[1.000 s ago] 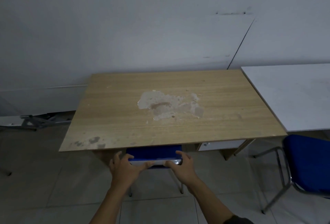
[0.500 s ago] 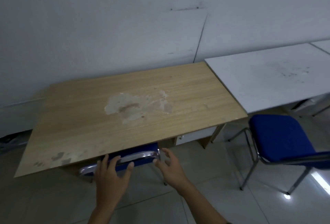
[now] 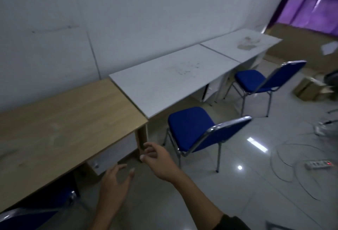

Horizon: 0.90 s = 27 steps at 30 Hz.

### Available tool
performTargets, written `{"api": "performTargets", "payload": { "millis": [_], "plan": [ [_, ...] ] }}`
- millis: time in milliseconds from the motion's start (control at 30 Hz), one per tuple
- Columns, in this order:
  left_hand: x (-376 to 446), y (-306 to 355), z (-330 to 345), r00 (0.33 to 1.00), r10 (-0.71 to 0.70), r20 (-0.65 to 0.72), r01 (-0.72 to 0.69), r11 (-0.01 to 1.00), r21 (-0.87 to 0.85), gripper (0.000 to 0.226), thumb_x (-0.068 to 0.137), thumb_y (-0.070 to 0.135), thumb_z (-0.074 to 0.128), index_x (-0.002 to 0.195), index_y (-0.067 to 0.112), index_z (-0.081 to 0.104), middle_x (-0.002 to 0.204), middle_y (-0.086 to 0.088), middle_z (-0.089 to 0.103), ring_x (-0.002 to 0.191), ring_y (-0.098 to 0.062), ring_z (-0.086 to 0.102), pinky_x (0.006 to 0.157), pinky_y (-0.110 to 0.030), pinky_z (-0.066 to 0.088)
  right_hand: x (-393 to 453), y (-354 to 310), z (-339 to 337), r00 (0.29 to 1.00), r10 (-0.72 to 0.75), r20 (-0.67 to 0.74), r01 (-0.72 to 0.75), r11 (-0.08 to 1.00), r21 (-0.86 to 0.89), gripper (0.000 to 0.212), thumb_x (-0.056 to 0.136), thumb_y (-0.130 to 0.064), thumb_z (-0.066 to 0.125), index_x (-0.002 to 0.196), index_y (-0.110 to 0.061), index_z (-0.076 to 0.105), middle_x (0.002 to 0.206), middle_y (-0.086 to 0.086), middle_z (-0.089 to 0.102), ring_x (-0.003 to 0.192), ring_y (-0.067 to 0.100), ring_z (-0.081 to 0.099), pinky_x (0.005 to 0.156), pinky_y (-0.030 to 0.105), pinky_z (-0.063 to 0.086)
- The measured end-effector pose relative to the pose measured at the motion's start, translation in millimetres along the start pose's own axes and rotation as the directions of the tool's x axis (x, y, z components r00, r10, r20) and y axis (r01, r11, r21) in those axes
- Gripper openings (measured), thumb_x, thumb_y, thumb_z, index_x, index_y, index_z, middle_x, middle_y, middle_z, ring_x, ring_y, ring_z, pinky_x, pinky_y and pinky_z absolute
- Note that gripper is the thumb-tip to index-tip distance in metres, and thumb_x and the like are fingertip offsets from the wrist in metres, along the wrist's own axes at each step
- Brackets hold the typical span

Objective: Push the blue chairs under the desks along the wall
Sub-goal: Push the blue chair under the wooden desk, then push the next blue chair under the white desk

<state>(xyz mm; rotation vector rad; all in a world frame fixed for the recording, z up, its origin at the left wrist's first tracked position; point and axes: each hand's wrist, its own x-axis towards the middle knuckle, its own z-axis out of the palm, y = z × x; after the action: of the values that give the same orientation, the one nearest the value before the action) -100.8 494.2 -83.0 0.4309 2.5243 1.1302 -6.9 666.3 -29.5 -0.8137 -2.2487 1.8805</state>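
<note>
A blue chair (image 3: 23, 215) is tucked under the wooden desk (image 3: 60, 121) at the lower left; only its backrest shows. A second blue chair (image 3: 197, 130) stands out on the floor in front of the first white desk (image 3: 168, 77). A third blue chair (image 3: 259, 79) stands farther right, before the second white desk (image 3: 243, 46). My left hand (image 3: 115, 185) hovers open over the floor by the wooden desk's front edge. My right hand (image 3: 159, 158) is open with loosely curled fingers, left of the second chair and not touching it.
A white power strip (image 3: 319, 164) with a red light and loose cables (image 3: 285, 171) lie on the glossy tiled floor at right. Cardboard boxes (image 3: 309, 87) sit at the far right. A white wall runs behind the desks.
Both hands let go of the first chair's backrest, now under the wooden desk. The view swung right, bringing two more chairs and both white desks into sight. My right hand moved toward the second chair.
</note>
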Motion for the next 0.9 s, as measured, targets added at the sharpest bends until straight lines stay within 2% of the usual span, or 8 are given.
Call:
{"api": "performTargets", "payload": {
  "millis": [133,233,333,400,500,567,800,900],
  "plan": [
    [5,69,63,0.994,0.082,0.077,-0.082,0.997,0.0,0.028,0.088,0.049,0.075,0.108,0.029,0.071,0.134,-0.008,0.065,0.126,-0.027,0.059,0.109,-0.05,0.048,5,10,-91,0.996,-0.011,-0.092,0.004,0.997,-0.079,0.044,0.097,-0.037,0.068,0.139,-0.036,0.053,0.124,-0.015,0.058,0.12,0.009,0.057,0.098,0.034,0.053],
    [11,121,110,0.981,0.123,0.153,-0.119,0.992,-0.037,0.029,0.09,0.05,0.072,0.112,0.032,0.068,0.141,-0.002,0.058,0.13,-0.023,0.054,0.108,-0.046,0.047,14,21,-156,0.987,-0.017,-0.163,-0.001,0.994,-0.107,0.047,0.098,-0.035,0.067,0.142,-0.033,0.051,0.131,-0.009,0.058,0.122,0.01,0.055,0.091,0.024,0.049],
    [23,165,158,0.967,0.171,0.188,-0.165,0.985,-0.047,0.024,0.092,0.05,0.07,0.111,0.038,0.061,0.145,0.002,0.054,0.133,-0.02,0.051,0.106,-0.046,0.046,26,38,-216,0.977,0.003,-0.214,-0.028,0.993,-0.117,0.047,0.099,-0.034,0.067,0.143,-0.031,0.051,0.135,-0.007,0.057,0.127,0.011,0.053,0.099,0.03,0.05],
    [37,193,191,0.958,0.184,0.219,-0.175,0.983,-0.058,0.025,0.094,0.049,0.068,0.114,0.036,0.063,0.138,0.01,0.05,0.132,-0.016,0.049,0.105,-0.042,0.045,39,51,-257,0.968,0.016,-0.251,-0.051,0.99,-0.134,0.046,0.099,-0.034,0.068,0.142,-0.032,0.052,0.133,-0.009,0.058,0.126,0.011,0.054,0.1,0.03,0.051],
    [62,231,239,0.941,0.207,0.266,-0.18,0.976,-0.123,0.031,0.095,0.047,0.068,0.119,0.027,0.066,0.13,0.011,0.051,0.125,-0.011,0.05,0.095,-0.032,0.041,58,71,-314,0.954,0.032,-0.299,-0.086,0.982,-0.168,0.044,0.099,-0.034,0.067,0.141,-0.032,0.052,0.132,-0.009,0.058,0.121,0.009,0.055,0.086,0.019,0.049],
    [78,249,272,0.927,0.217,0.307,-0.177,0.972,-0.153,0.032,0.094,0.048,0.069,0.118,0.026,0.066,0.129,0.008,0.054,0.122,-0.009,0.05,0.096,-0.031,0.04,68,84,-348,0.947,0.058,-0.317,-0.126,0.972,-0.2,0.044,0.1,-0.032,0.066,0.142,-0.031,0.052,0.134,-0.007,0.057,0.119,0.007,0.055,0.083,0.016,0.046],
    [118,296,359,0.911,0.185,0.37,-0.154,0.982,-0.114,0.027,0.092,0.048,0.072,0.111,0.031,0.067,0.123,0.009,0.062,0.118,-0.012,0.058,0.098,-0.031,0.046,109,138,-441,0.948,0.128,-0.29,-0.252,0.862,-0.44,0.052,0.097,-0.042,0.067,0.144,-0.03,0.049,0.148,-0.004,0.052,0.122,0.014,0.059,0.109,0.043,0.05],
    [131,304,384,0.923,0.131,0.361,-0.118,0.991,-0.06,0.029,0.09,0.053,0.072,0.111,0.032,0.067,0.123,0.008,0.064,0.118,-0.014,0.06,0.101,-0.037,0.05,123,157,-466,0.968,0.111,-0.223,-0.232,0.732,-0.641,0.055,0.095,-0.06,0.058,0.143,-0.035,0.05,0.145,-0.008,0.053,0.118,0.011,0.06,0.12,0.054,0.027]
  ]
}}
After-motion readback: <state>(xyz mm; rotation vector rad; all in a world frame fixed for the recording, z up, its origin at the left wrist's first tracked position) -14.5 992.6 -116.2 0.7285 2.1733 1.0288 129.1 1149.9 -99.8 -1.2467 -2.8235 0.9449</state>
